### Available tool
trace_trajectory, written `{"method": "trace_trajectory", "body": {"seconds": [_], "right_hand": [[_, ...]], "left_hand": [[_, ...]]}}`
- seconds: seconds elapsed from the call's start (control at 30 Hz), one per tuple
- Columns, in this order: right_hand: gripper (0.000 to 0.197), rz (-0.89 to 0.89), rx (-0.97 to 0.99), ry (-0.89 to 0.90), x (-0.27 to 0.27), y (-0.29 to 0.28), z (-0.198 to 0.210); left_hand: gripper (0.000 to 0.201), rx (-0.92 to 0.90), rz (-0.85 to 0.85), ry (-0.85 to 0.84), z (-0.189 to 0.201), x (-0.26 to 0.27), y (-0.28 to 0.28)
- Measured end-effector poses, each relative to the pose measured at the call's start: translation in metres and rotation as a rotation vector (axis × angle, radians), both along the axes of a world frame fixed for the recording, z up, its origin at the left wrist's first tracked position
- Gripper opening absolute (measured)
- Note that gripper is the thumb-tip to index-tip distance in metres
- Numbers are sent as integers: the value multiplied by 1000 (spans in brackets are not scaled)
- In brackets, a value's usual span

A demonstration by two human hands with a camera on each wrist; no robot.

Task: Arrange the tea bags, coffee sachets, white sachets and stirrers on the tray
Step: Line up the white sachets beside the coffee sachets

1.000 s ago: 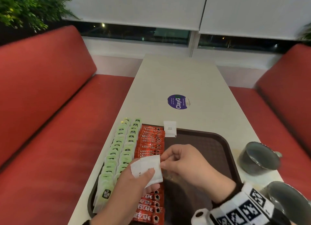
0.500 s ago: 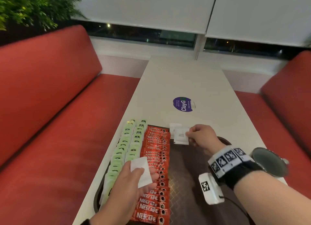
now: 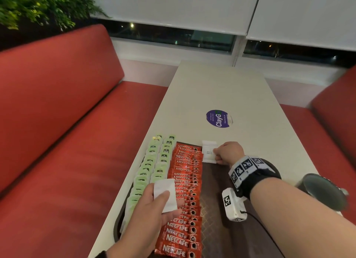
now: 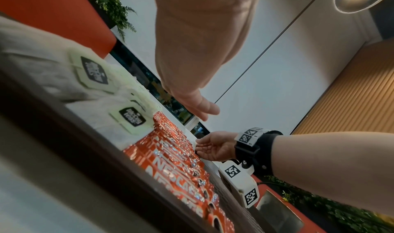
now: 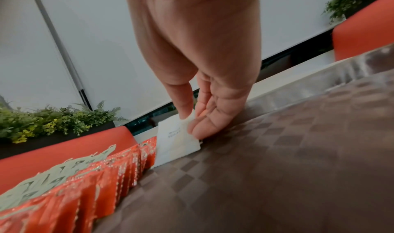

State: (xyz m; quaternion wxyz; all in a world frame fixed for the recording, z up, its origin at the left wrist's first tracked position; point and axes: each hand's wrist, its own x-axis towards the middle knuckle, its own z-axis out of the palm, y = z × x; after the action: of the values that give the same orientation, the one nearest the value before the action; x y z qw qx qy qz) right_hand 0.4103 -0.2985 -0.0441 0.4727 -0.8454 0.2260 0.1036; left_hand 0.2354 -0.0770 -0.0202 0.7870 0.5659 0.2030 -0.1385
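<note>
The table (image 3: 221, 90) runs away from me between two red benches (image 3: 57, 122), and the brown tray (image 3: 213, 215) sits at its near end. A dark cup (image 3: 325, 190) stands on the table just right of the tray.

On the tray's left side lie two columns of green tea bags (image 3: 152, 165), overlapping like shingles. Touching them on the right is a long overlapped row of red coffee sachets (image 3: 185, 190), running from the far rim to the near edge. The right part of the tray floor is bare, patterned brown.

My left hand (image 3: 146, 215) hovers over the near end of the tea and coffee rows, thumb curled over a white sachet (image 3: 165, 195) that lies across my fingers.

My right hand (image 3: 228, 152) reaches to the far end of the tray, just right of the coffee row. There my thumb and fingertips (image 5: 198, 128) pinch the edge of a second white sachet (image 3: 209, 154), its lower edge on the tray floor. It overlaps another white sachet (image 3: 210, 143) lying at the far rim behind it.
</note>
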Motion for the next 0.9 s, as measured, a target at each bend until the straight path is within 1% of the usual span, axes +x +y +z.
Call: {"method": "trace_trajectory", "body": {"seconds": [0.03,0.1,0.13,0.17,0.2,0.27,0.33,0.37,0.4,0.53,0.63,0.7,0.77,0.83,0.9], "right_hand": [[18,16,-65,-7,-2,1,3],[12,77,-277,-79,-9,4,11],[12,107,-319,-136,-17,7,18],[13,157,-285,-190,-30,12,27],[13,227,-190,-228,-46,18,36],[11,393,30,-211,-82,33,53],[9,534,97,-170,-109,43,57],[6,558,111,-175,-118,46,56],[4,556,136,-190,-124,47,53],[14,483,256,-217,-134,42,45],[16,509,290,-202,-135,38,50],[17,468,285,-206,-128,31,52],[18,339,205,-242,-112,20,49],[18,169,126,-268,-91,6,44],[17,47,80,-236,-70,-5,36]], "left_hand": [[18,0,-1,-1,1,0,-1],[18,3,-7,-10,3,1,-3],[18,8,-11,-15,4,1,-4],[18,12,-15,-19,5,2,-5],[17,14,-20,-22,6,3,-6],[15,28,-32,-33,8,4,-10],[15,60,-50,-59,8,5,-15],[16,86,-63,-77,7,5,-18],[17,114,-76,-94,6,5,-22],[19,177,-128,-116,6,5,-32],[17,193,-167,-129,9,4,-34],[16,230,-163,-143,10,3,-33],[17,246,-120,-135,10,3,-28],[17,242,-91,-101,8,3,-23],[16,236,-79,-71,5,0,-19]]}}
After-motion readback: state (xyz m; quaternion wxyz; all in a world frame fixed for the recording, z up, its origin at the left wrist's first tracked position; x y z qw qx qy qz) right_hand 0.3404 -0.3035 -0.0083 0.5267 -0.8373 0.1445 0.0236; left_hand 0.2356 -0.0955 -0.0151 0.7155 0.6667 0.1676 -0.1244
